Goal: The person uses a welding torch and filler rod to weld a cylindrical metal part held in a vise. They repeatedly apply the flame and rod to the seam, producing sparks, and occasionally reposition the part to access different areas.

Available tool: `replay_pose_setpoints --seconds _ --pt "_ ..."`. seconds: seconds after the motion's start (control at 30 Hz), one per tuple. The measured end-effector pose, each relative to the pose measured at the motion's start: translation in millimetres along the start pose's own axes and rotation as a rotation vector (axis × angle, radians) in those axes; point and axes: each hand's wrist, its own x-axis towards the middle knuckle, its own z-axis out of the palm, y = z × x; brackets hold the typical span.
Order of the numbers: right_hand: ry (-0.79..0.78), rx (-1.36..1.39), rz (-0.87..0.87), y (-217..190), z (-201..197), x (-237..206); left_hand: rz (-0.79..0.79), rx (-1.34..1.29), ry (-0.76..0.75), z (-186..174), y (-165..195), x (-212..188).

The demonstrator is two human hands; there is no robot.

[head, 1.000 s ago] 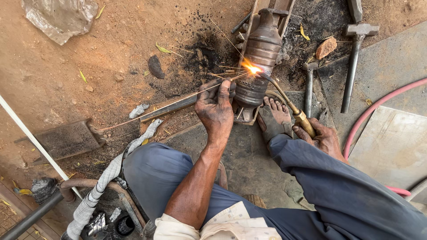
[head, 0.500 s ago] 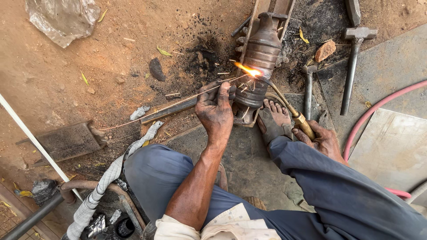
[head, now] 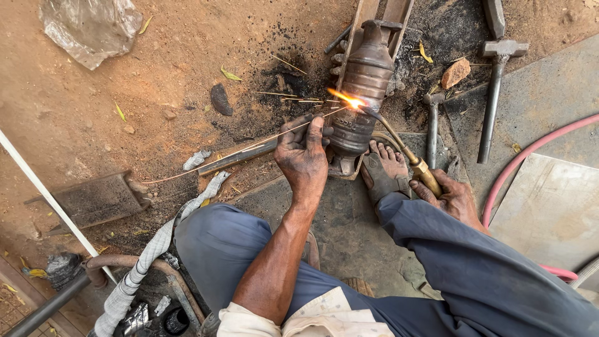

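Little is shifting since earlier: left hand (head: 304,156) pinching rod (head: 249,148), right hand (head: 450,198) gripping torch (head: 409,156), flame on canister (head: 362,87) near ground's top edge, risking burning the nearby foot (head: 385,170).

We see two steel hammers (head: 493,93) beside a reddish stone (head: 455,73), a pink hose (head: 530,162), and crumpled clear plastic (head: 93,28) on the dirt.
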Motion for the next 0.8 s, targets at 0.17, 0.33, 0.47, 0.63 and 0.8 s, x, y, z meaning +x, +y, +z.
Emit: replay_pose_setpoints --seconds 0.17,0.33,0.47,0.63,0.8 --pt "-0.014 -0.065 0.030 -2.2 -1.1 0.3 -0.045 0.000 0.016 -1.1 -0.9 0.9" --pt "-0.020 -0.071 0.030 -2.5 -2.1 0.1 -0.038 -0.017 0.011 -2.0 0.0 -0.1" --pt "-0.018 -0.058 0.036 -2.3 -1.5 0.7 -0.031 0.020 0.011 -0.4 1.3 0.1" --pt "-0.020 -0.072 0.018 -2.9 -1.8 1.2 -0.054 -0.003 0.023 0.3 2.2 1.3" --pt "-0.012 -0.047 -0.011 -2.6 -0.6 0.7 -0.050 -0.009 0.007 -0.9 0.5 1.0"
